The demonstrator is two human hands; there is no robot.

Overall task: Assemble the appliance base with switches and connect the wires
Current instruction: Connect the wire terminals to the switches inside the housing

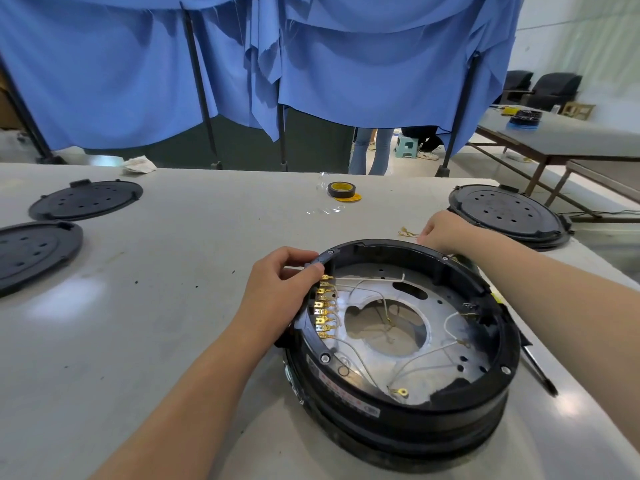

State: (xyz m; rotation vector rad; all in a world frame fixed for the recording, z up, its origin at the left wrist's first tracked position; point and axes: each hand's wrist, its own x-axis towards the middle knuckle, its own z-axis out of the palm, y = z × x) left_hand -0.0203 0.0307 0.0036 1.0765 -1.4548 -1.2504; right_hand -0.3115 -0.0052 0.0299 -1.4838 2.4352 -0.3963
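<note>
A round black appliance base (408, 414) lies open side up on the grey table, showing a silver inner plate (443, 306) with thin white wires (429, 351). Along its left inner wall runs a row of several brass terminals (322, 308). My left hand (280, 289) grips the base's left rim, thumb by the top terminals. My right hand (441, 232) is at the far rim, fingers curled and touching small brass-ended wires (408, 232) on the table; whether it pinches them is unclear.
Black round covers lie at the left (86, 199), far left (31, 254) and right (509, 213). A yellow-cored tape roll (341, 190) sits mid-table beside clear film. A black pen-like tool (540, 368) lies right of the base. Blue curtains hang behind; a person's legs (372, 150) stand beyond.
</note>
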